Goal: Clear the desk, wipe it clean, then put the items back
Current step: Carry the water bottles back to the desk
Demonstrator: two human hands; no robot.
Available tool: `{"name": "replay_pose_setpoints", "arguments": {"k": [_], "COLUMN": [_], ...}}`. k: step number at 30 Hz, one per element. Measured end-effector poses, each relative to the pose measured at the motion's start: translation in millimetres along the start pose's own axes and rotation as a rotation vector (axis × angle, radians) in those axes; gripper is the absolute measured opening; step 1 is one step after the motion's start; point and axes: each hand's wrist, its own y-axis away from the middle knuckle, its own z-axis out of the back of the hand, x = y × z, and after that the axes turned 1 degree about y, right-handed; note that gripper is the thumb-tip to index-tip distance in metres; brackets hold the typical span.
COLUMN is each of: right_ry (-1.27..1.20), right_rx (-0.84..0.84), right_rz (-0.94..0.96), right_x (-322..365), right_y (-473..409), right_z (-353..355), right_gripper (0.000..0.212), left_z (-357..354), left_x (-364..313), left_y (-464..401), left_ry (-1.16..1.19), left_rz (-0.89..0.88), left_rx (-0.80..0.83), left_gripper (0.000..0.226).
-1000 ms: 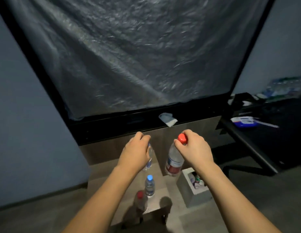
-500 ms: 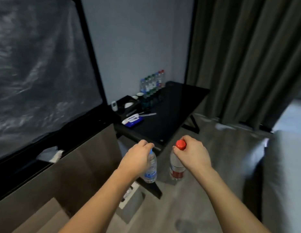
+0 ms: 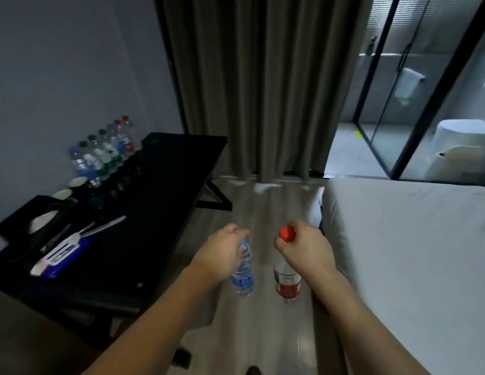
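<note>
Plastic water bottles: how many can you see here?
About 9: seven plastic water bottles lined along the black desk by the wall, the blue-capped one in the left hand, the red-capped one in the right hand. Blur may hide more.

A plain grey-blue painted wall (image 3: 60,63) fills the left side, meeting heavy olive-brown pleated curtains (image 3: 263,82) that hang to the floor. The pale, glossy wood-look floor (image 3: 263,320) runs down the middle and catches streaks of dim light. On the right stands a bed with a smooth light-grey cover (image 3: 412,253). Behind it, black-framed glass partition panels (image 3: 398,90) enclose a bathroom, where a white towel (image 3: 406,85) hangs on a rail.
</note>
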Motion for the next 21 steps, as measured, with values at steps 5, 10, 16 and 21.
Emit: {"name": "replay_pose_setpoints", "arguments": {"k": [5,10,16,21], "right_ry": [0.030,-0.009,-0.017,-0.036], "right_rx": [-0.002,-0.041,0.005,0.130], "right_rz": [-0.059,-0.074,-0.063,0.027], "right_x": [-3,-5,-16,-7], "right_y": [-108,-212,-348,-460], "right_z": [9,13,-16,-41], "right_gripper": [0.023,0.023,0.023,0.024], "left_z": [18,38,44,63], "left_x": [5,12,44,79], "left_y": [-124,-236,-357,-444], "left_ry": [0.021,0.034,0.087,0.081], "left_rz": [-0.083,-0.154,-0.099,0.036], "left_rx": [-0.041,-0.112,-0.138,-0.109], "left_gripper": [0.045,0.044,0.043,0.043]}}
